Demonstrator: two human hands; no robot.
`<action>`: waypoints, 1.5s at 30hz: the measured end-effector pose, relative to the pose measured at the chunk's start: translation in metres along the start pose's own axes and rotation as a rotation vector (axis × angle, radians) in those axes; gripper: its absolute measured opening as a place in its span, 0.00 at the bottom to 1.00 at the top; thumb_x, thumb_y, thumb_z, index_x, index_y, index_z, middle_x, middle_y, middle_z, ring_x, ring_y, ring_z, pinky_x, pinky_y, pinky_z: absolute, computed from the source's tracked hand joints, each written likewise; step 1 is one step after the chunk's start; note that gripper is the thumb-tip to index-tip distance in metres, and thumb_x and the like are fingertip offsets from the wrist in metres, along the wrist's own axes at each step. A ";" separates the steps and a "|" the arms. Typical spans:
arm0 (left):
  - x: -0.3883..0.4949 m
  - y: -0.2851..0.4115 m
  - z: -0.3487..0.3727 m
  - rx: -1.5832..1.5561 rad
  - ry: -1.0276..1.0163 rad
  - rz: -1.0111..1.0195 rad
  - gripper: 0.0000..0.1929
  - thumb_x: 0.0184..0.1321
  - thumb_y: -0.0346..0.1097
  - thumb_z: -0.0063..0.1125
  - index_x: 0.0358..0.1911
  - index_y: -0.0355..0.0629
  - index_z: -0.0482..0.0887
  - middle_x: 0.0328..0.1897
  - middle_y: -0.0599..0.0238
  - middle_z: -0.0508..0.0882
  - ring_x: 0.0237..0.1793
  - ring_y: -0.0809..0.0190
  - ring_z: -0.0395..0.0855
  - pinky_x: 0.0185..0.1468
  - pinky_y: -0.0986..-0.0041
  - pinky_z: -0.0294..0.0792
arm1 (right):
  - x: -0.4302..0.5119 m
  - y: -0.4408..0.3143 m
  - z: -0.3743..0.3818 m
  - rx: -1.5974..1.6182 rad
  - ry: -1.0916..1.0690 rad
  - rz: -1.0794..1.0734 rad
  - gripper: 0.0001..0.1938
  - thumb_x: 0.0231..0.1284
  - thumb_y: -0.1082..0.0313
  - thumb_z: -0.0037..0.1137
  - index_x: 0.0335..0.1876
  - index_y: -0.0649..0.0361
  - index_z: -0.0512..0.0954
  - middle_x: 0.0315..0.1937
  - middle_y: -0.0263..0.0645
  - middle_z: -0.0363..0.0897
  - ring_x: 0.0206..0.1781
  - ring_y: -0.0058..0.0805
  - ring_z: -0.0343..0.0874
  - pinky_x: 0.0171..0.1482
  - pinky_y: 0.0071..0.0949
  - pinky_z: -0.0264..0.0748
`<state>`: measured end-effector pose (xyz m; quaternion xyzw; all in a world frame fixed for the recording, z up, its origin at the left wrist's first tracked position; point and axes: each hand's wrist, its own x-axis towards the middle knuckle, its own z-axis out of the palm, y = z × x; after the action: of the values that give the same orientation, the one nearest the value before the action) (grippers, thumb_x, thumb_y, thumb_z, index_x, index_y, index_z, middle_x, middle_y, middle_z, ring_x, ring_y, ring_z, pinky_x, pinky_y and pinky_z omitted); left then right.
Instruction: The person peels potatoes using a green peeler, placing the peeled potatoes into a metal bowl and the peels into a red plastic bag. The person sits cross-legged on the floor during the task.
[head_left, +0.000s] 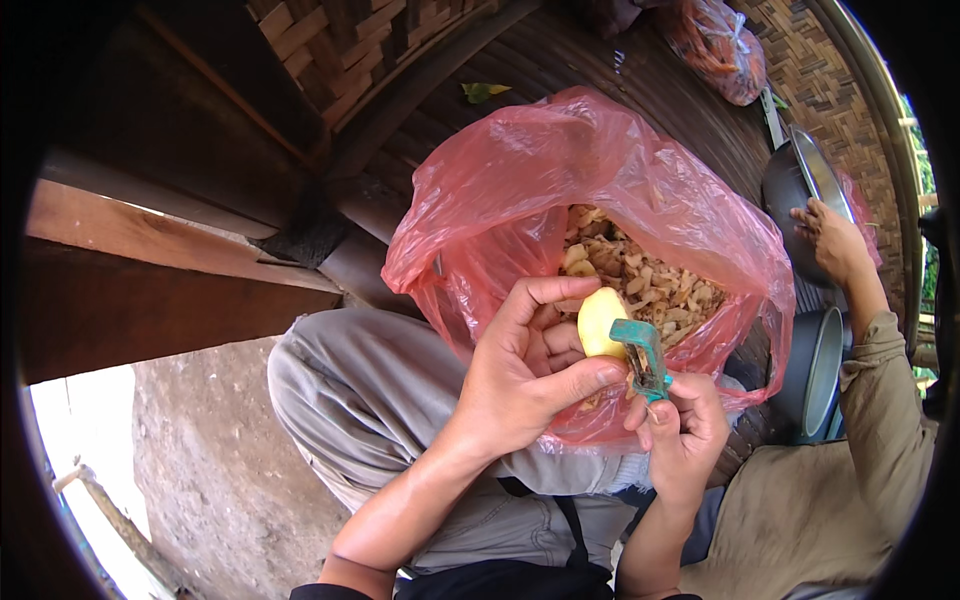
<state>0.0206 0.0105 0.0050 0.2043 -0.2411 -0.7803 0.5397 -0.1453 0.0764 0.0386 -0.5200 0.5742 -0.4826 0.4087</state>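
Note:
Between the thumb and fingers of my left hand (525, 367) is a pale yellow peeled potato (600, 322). My right hand (686, 427) grips a green Y-shaped peeler (643, 356), whose head overlaps the potato's right side; whether the blade touches it I cannot tell. Both hands are above the near side of a large red plastic bag (525, 161), which lies open before me. Inside the bag is a heap of brownish peelings (649, 281), with some paler pieces at its left.
At the right, a co-worker's hand (832, 236) reaches to a metal bowl (784, 187). Below it stands a grey pot (814, 375). A tied plastic bag (720, 49) with orange contents lies on the dark slatted floor (517, 67), by a woven wall (847, 82). A wooden beam (172, 232) is at left.

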 end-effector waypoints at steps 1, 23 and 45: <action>0.000 -0.002 0.000 0.018 -0.008 0.037 0.30 0.53 0.21 0.64 0.58 0.34 0.62 0.54 0.54 0.74 0.54 0.61 0.78 0.56 0.72 0.75 | 0.000 0.000 0.000 -0.004 -0.006 0.002 0.12 0.64 0.67 0.57 0.48 0.66 0.73 0.24 0.36 0.79 0.22 0.11 0.69 0.25 0.13 0.64; -0.112 0.076 -0.041 0.024 0.507 0.637 0.31 0.49 0.31 0.72 0.56 0.39 0.67 0.46 0.55 0.78 0.40 0.60 0.83 0.36 0.73 0.80 | -0.001 -0.057 0.122 -0.063 -0.547 -0.072 0.11 0.56 0.73 0.64 0.43 0.65 0.77 0.33 0.42 0.84 0.31 0.25 0.84 0.35 0.22 0.78; -0.087 0.082 -0.058 -0.051 0.540 0.630 0.23 0.64 0.33 0.57 0.60 0.36 0.66 0.49 0.59 0.78 0.34 0.69 0.78 0.35 0.78 0.73 | 0.021 -0.054 0.162 -0.021 -0.467 -0.027 0.09 0.61 0.72 0.59 0.44 0.65 0.77 0.28 0.37 0.79 0.27 0.19 0.79 0.31 0.19 0.74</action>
<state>0.1445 0.0590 0.0125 0.3042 -0.1223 -0.5010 0.8010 0.0203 0.0347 0.0595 -0.6294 0.4620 -0.3488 0.5184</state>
